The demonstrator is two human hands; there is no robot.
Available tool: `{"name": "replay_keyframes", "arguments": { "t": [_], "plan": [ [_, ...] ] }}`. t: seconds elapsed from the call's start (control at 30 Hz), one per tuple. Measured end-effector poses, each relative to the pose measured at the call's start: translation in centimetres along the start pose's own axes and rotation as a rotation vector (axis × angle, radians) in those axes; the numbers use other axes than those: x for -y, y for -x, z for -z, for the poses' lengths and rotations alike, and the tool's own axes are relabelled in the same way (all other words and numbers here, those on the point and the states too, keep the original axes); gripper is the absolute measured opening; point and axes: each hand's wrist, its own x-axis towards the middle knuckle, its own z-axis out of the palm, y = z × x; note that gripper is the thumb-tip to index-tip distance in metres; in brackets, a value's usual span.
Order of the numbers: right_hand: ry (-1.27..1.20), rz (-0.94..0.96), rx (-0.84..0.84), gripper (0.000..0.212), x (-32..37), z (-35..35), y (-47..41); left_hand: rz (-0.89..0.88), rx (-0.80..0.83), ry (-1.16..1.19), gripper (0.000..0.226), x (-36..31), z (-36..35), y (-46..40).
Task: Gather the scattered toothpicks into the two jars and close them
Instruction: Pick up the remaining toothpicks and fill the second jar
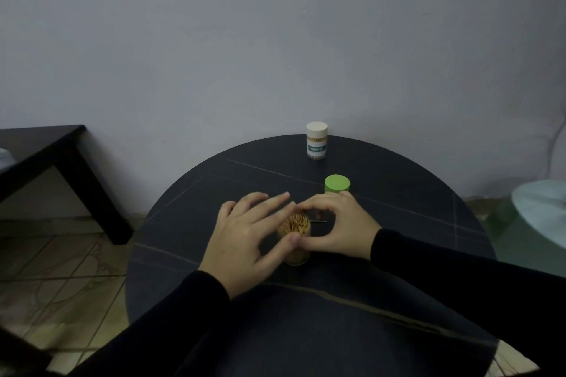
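Round dark table (214, 300). We see an open clear jar (295, 249) near its middle, upright, packed with toothpicks (295, 223). Left hand (248, 242) curls around the jar's left side, thumb on the near rim, fingers spread over the far side. Right hand (335, 228) pinches at the rim from the right, thumb and forefinger curved. One loose toothpick (318, 221) lies just beside the jar. Green lid (337, 184) sits behind the right hand. Closed white-capped jar (317, 141) stands near the far edge.
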Motion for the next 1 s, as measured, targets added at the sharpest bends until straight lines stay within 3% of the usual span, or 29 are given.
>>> {"name": "replay_keyframes", "arguments": {
  "t": [0.17, 0.3, 0.43, 0.5, 0.6, 0.7, 0.77, 1.0],
  "plan": [
    [0.006, -0.009, 0.009, 0.049, -0.1, 0.1, 0.0, -0.141, 0.107, -0.082, 0.049, -0.2, -0.1, -0.1],
    [0.011, 0.014, 0.007, 0.058, -0.5, -0.3, 0.0, -0.104, 0.078, -0.036, 0.051, -0.1, -0.1, 0.0],
    [-0.011, 0.032, 0.002, 0.053, -0.9, -0.2, 0.0, -0.082, 0.085, -0.012, 0.052, 0.1, 0.1, -0.1],
    [-0.056, 0.056, -0.037, 0.045, -1.2, -0.3, 0.1, 0.019, 0.035, 0.088, 0.054, 0.3, 0.1, -0.2],
    [0.012, -0.079, -0.097, 0.040, -1.8, 0.0, -0.3, 0.276, -0.072, 0.145, 0.047, 1.6, -0.1, -0.8],
    [0.436, -0.161, 0.025, 0.039, -2.2, 0.2, -0.6, 0.442, 0.168, -0.097, 0.030, 3.6, -0.5, -0.7],
    [0.536, -0.183, 0.087, 0.042, -2.1, 0.0, -0.8, 0.470, 0.353, -0.185, 0.030, 4.3, -0.8, -0.5],
    [0.580, -0.216, 0.090, 0.024, -0.8, -0.6, -2.4, 0.522, 0.347, -0.277, 0.015, 5.2, -0.3, -1.5]
  ]
}}
